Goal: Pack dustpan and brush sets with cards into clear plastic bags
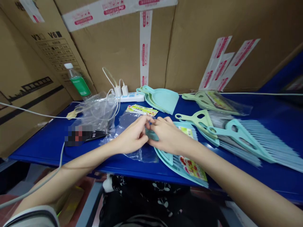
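Observation:
My left hand [133, 135] and my right hand [167, 134] meet at the middle of the blue table [47, 142]. Both have their fingers pinched together around the handle end of a light blue dustpan set [180, 164] with a colourful label card on it. The set lies flat, reaching toward the table's near edge. A clear plastic bag [132, 126] lies under and behind my left hand. A printed yellow-green label card [141, 110] rests just beyond my fingers.
Stacked light blue dustpans [163, 98] sit behind. Green and blue brushes [236, 135] lie at right, with a bagged green set [213, 101] farther back. A power strip with chargers [126, 94], crumpled plastic [98, 112], a green-labelled bottle [77, 81] and cardboard boxes [201, 41] stand behind.

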{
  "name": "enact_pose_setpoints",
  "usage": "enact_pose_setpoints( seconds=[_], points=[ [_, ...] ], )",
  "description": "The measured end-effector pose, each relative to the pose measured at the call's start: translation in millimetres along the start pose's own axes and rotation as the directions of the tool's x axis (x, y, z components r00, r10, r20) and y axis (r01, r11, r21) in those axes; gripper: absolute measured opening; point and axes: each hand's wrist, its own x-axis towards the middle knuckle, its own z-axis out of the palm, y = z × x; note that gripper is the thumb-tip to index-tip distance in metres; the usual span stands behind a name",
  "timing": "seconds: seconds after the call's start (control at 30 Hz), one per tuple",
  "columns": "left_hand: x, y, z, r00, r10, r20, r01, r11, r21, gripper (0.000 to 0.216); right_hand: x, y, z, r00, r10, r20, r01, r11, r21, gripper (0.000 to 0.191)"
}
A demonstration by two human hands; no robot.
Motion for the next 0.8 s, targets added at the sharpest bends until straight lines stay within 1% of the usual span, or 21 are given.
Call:
enact_pose_setpoints(
  seconds=[0.1, 0.17, 0.2, 0.27, 0.33, 0.37, 0.43, 0.5, 0.57, 0.7, 0.8],
  points=[
    [-2.9, 2.8, -6.4, 0.999, 0.005, 0.044, -0.008, 0.996, 0.084, 0.045, -4.0, 8.5, -2.5, 0.995, -0.038, -0.096, 0.036, 0.999, -0.025, 0.027],
    [-4.5, 4.6, -10.6, 0.998, -0.007, 0.07, -0.002, 0.992, 0.129, 0.047, -7.1, 19.9, -8.0, 0.993, -0.013, -0.118, 0.006, 0.999, -0.054, 0.027],
    [-5.0, 4.8, -12.5, 0.997, -0.013, 0.079, 0.002, 0.989, 0.145, 0.049, -8.2, 27.2, -11.4, 0.994, 0.024, -0.111, -0.033, 0.996, -0.077, 0.026],
    [-5.7, 3.6, -15.5, 0.995, -0.023, 0.094, 0.009, 0.988, 0.154, 0.05, -9.3, 43.9, -18.2, 0.99, 0.128, -0.062, -0.135, 0.98, -0.144, 0.027],
    [-6.6, 0.9, -17.2, 0.995, -0.023, 0.096, 0.009, 0.99, 0.14, 0.049, -8.5, 60.2, -23.3, 0.982, 0.185, 0.029, -0.177, 0.967, -0.185, 0.03],
    [-7.2, -0.7, -17.5, 0.995, -0.019, 0.094, 0.007, 0.992, 0.128, 0.047, -7.5, 67.3, -25.0, 0.979, 0.186, 0.081, -0.169, 0.969, -0.18, 0.03],
    [-8.9, -3.3, -17.1, 0.997, -0.012, 0.079, 0.003, 0.994, 0.11, 0.045, -5.1, 77.8, -26.7, 0.978, 0.143, 0.153, -0.125, 0.985, -0.119, 0.03],
    [-11.1, -4.4, -15.2, 0.998, -0.007, 0.067, -0.002, 0.992, 0.123, 0.044, -2.9, 82.9, -27.1, 0.977, 0.103, 0.184, -0.094, 0.994, -0.054, 0.028],
    [-13.3, -3.9, -12.3, 0.999, -0.004, 0.034, -0.002, 0.984, 0.18, 0.04, -1.6, 83.6, -27.0, 0.977, 0.098, 0.189, -0.094, 0.995, -0.032, 0.025],
    [-16.2, -1.7, -5.9, 0.999, -0.022, -0.049, 0.037, 0.942, 0.333, 0.032, -0.2, 79.7, -26.8, 0.983, 0.112, 0.149, -0.106, 0.993, -0.044, 0.025],
    [-16.6, -1.7, -3.7, 0.998, -0.052, -0.026, 0.058, 0.932, 0.358, 0.035, 0.7, 79.1, -27.2, 0.989, 0.099, 0.113, -0.099, 0.995, -0.012, 0.03]
  ],
)
